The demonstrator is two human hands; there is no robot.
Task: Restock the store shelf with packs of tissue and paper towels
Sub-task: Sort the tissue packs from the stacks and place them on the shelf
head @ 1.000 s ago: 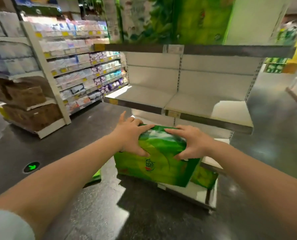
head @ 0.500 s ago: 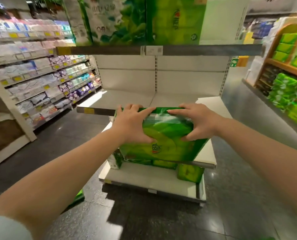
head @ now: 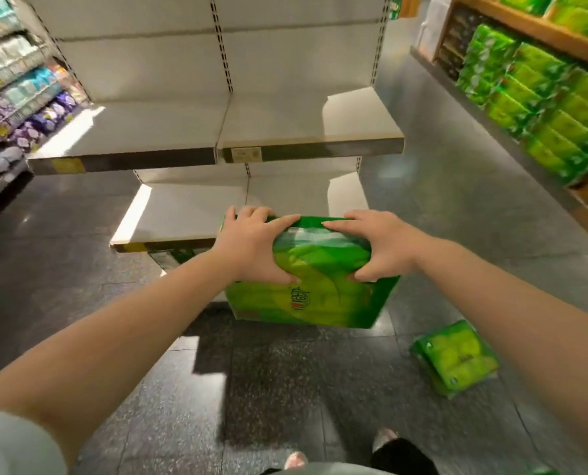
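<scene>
A large green pack of tissue [head: 316, 286] is held in front of me above the dark floor. My left hand [head: 255, 246] grips its left top edge, fingers over the top and thumb on the near face. My right hand [head: 375, 248] grips the right top edge the same way. Just beyond the pack stands the white store shelf: a bare lower shelf [head: 183, 214] at the pack's height and a bare middle shelf [head: 217, 128] above it. Under the lower shelf another green pack [head: 174, 257] shows partly.
A smaller green pack [head: 455, 358] lies on the floor at the right. A wooden rack [head: 539, 27] full of green packs lines the right side. Shelves of purple and blue packs [head: 28, 97] run along the left. My feet show at the bottom.
I have stepped closer to the white shelf and the view has tilted down. The pack in both hands has come down to the lower shelf's height. The pack on the floor has come into view.
</scene>
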